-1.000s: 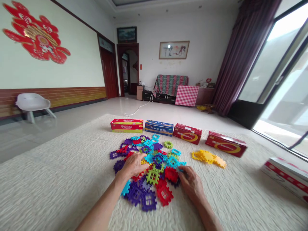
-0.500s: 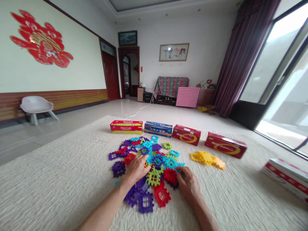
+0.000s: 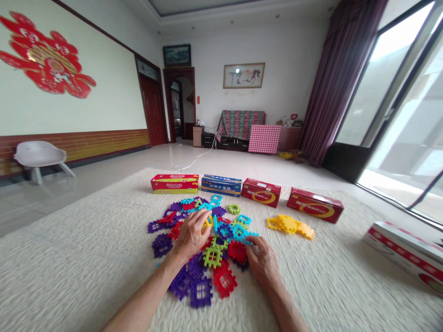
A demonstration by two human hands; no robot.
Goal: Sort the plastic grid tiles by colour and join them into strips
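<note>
A pile of toothed plastic building pieces in purple, red, green and light blue lies on the cream mat. My left hand reaches into its middle, its fingers and thumb closed on a yellow building piece, partly hidden by the fingers. At the pile's right edge my right hand rests with bent fingers and a gap between thumb and forefinger. Its fingertips are by a light blue piece and a red piece. A green window piece lies between the hands.
Several yellow pieces lie grouped right of the pile. Behind stand a red and yellow-green box, a blue box and two dark red boxes. A white and red box sits far right on the mat.
My left hand has lifted slightly and now shows the yellow piece upright in its fingers. My right hand stays beside the pile. The whole view has shifted a little.
</note>
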